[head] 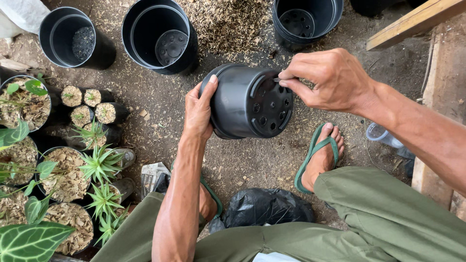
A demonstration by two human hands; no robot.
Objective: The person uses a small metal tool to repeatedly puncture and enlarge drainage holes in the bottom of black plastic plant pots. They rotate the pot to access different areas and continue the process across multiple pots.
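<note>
Black pot held on its side above the dirt floor, much of the scene cropped or covered.

At far left, potted plants [58, 179] run off the frame edge. The left hand [198, 112] clasps the rim of the black plastic pot [247, 103], its mouth hidden. The right hand [326, 80] pinches something small at the perforated base, too tiny to identify. A black bag [264, 206] lies partly behind the knees.

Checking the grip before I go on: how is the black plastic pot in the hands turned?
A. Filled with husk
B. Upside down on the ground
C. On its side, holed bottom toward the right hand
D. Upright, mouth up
C: the black pot lies sideways between the left hand and the right hand, whose fingers pinch at its holed base.
</note>
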